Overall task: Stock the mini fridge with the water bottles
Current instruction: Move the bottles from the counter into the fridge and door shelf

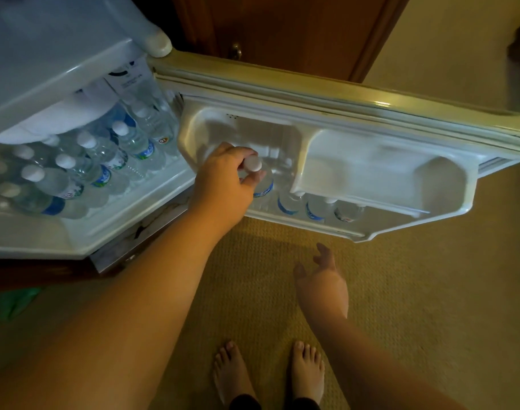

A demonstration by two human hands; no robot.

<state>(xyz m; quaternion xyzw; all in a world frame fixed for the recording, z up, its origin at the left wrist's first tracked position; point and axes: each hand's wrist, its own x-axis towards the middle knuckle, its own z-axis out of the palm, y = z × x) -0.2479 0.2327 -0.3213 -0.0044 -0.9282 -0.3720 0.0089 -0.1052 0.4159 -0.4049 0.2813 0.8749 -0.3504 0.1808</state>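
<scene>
The white mini fridge (54,69) stands open at the left, its door (356,119) swung out to the right. My left hand (223,176) grips the neck of a clear water bottle (263,180) with a white cap, upright at the left end of the door's lower shelf (282,218). Three more bottles (315,207) stand in that shelf, partly hidden under the upper door bin. Several bottles (84,170) fill the fridge's inner shelf. My right hand (322,276) hangs over the carpet below the door, fingers spread, holding nothing.
A brown wooden cabinet door (282,31) with a brass knob rises behind the fridge door. The upper door bin (380,173) sticks out over the lower shelf. My bare feet (267,371) stand on tan carpet. Something green (16,303) lies at the left edge.
</scene>
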